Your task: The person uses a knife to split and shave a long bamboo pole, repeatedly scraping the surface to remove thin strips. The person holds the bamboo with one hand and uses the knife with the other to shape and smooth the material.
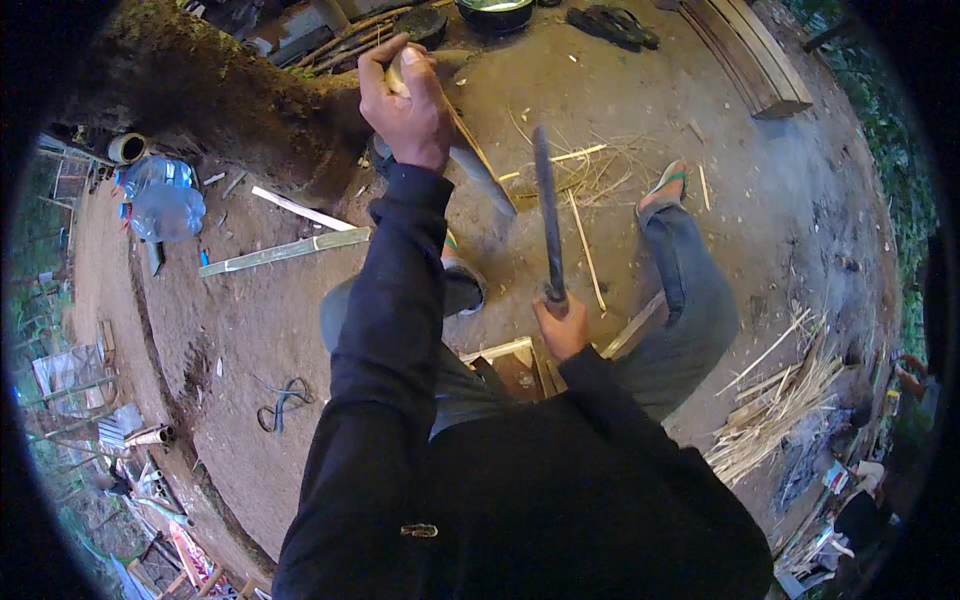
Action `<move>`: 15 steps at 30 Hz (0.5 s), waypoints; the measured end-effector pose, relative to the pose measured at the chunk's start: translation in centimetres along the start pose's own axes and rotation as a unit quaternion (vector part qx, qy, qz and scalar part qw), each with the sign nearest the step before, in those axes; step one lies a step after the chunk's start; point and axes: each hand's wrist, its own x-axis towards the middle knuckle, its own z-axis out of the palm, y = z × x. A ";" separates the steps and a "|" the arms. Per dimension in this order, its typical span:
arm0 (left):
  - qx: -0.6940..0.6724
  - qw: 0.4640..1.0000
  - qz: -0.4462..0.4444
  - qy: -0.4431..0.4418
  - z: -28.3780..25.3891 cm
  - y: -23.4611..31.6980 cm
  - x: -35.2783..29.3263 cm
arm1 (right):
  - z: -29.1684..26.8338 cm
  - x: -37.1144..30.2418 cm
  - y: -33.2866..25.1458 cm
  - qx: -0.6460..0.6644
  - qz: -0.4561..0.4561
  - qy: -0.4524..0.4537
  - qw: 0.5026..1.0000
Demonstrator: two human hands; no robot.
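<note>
as the right hand [563, 325] grips it, the long knife [548, 205] looks dark.

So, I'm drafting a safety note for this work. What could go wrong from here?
The right hand holds a long dark blade out between the legs; a slip might cut them or the sandalled right foot. The left hand is bare on a long bamboo-like piece, so a stroke carrying up it could reach that hand.
</note>
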 end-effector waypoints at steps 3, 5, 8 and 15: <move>-0.023 0.999 -0.027 0.005 -0.1 0.2 -0.1 | -0.2 0.2 -0.2 -0.056 0.033 -0.008 0.998; -0.026 0.999 -0.021 0.008 -0.3 0.2 0.2 | -0.4 0.5 -0.7 -0.048 0.018 -0.015 0.999; 0.033 0.999 0.017 0.001 -0.7 0.4 -0.1 | -0.2 1.1 -1.1 0.007 -0.092 0.053 0.994; 0.005 1.000 -0.015 0.000 -1.0 0.0 -0.3 | -0.4 0.3 0.0 -0.048 0.025 -0.022 0.998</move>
